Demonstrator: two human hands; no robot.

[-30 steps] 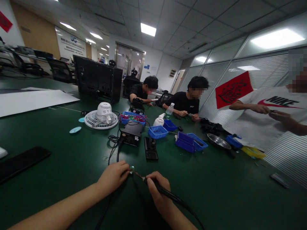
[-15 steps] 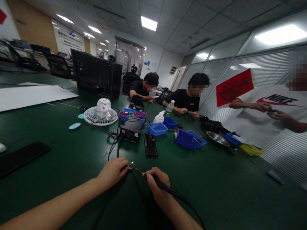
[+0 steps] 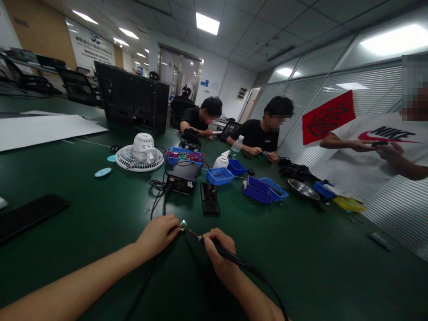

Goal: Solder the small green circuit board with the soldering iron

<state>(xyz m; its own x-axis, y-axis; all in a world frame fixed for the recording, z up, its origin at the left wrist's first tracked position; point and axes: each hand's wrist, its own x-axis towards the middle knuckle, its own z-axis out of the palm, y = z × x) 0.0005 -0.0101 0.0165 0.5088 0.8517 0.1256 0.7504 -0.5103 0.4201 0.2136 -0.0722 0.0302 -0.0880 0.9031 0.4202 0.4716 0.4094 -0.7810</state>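
Observation:
A small green circuit board is pinched between the fingertips of my left hand, just above the green table. My right hand is closed round the black handle of a soldering iron. The iron's thin tip points left and reaches the lower edge of the board; whether it touches is too small to tell. From the handle a black cable runs down to the right. Beyond my hands lie a black stand and a black soldering station.
A white fan part, a blue tray of red wires, blue bins, a bottle and a metal pan stand farther back. A phone lies left. Several people work around the table.
The view has shifted slightly. Both my hands keep nearly the same place and grip. At the right, the standing person's hands have moved on a small dark object.

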